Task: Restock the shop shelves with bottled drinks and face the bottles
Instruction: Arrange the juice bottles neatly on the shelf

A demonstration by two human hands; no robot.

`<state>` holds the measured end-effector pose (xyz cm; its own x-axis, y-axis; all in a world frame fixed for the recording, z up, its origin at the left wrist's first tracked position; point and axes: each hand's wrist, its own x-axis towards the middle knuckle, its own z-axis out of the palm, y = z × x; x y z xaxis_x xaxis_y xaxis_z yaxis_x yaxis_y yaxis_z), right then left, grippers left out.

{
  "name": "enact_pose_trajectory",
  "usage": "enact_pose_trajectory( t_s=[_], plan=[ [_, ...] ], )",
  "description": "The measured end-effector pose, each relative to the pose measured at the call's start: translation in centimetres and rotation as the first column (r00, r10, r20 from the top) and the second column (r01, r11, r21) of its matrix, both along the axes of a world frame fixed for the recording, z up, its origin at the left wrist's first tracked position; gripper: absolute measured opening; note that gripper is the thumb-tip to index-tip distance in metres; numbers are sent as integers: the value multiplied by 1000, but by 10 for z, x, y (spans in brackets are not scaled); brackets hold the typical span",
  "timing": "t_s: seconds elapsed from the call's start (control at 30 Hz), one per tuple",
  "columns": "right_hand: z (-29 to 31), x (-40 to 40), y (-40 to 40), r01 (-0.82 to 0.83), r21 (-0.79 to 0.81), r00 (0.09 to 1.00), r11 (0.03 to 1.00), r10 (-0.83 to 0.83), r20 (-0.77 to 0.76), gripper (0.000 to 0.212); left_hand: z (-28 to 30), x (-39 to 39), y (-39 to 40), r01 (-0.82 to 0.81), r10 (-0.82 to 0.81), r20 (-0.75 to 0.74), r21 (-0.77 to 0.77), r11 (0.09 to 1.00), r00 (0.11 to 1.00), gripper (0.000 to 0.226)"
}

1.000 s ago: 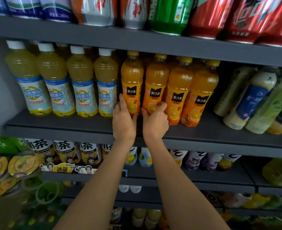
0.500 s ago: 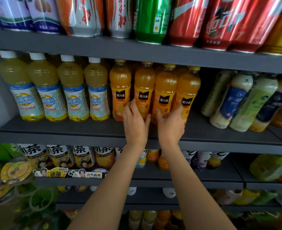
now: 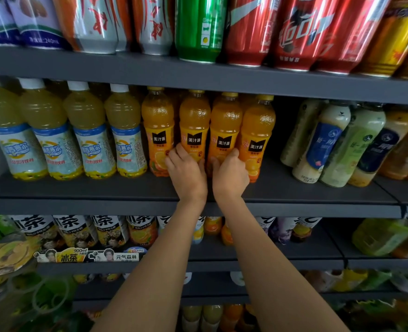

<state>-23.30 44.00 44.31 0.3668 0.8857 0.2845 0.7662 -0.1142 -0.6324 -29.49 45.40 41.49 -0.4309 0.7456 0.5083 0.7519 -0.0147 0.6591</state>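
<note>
Both arms reach up to the dark middle shelf [image 3: 78, 188], where four orange juice bottles stand upright in a row, black labels facing out. The left hand [image 3: 186, 173] curls round the base of the second orange bottle [image 3: 194, 125], and the right hand [image 3: 230, 176] grips the third orange bottle [image 3: 225, 128] beside it. Yellow white-capped bottles [image 3: 85, 130] stand to the left, cans [image 3: 246, 32] overhead.

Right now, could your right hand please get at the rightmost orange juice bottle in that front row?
Probably yes: the right hand already rests at the base of the neighbouring bottle, and the rightmost orange juice bottle stands beside it at the shelf front with a bare gap on its right.
</note>
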Motion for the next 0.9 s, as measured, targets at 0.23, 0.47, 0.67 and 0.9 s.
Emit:
enact_pose_trajectory(
  t_s=[0.23,0.47,0.67,0.9],
  plan=[
    [2,0,-1,0,-12,1000,1000,1,17,40,4,-7,-7,79,-79,3,-25,997,997,63],
    [-6,6,-4,1,92,1000,996,-3,19,47,5,-8,-7,83,-83,-4,-63,995,997,64],
    [-12,27,-6,46,393,997,918,-17,-78,46,6,-7,-6,71,-72,-9,-65,995,997,67],
    [-15,59,4,-26,184,978,983,64,-200,79,-2,9,-21,31,-35,25,141,990,999,59]
  ],
)
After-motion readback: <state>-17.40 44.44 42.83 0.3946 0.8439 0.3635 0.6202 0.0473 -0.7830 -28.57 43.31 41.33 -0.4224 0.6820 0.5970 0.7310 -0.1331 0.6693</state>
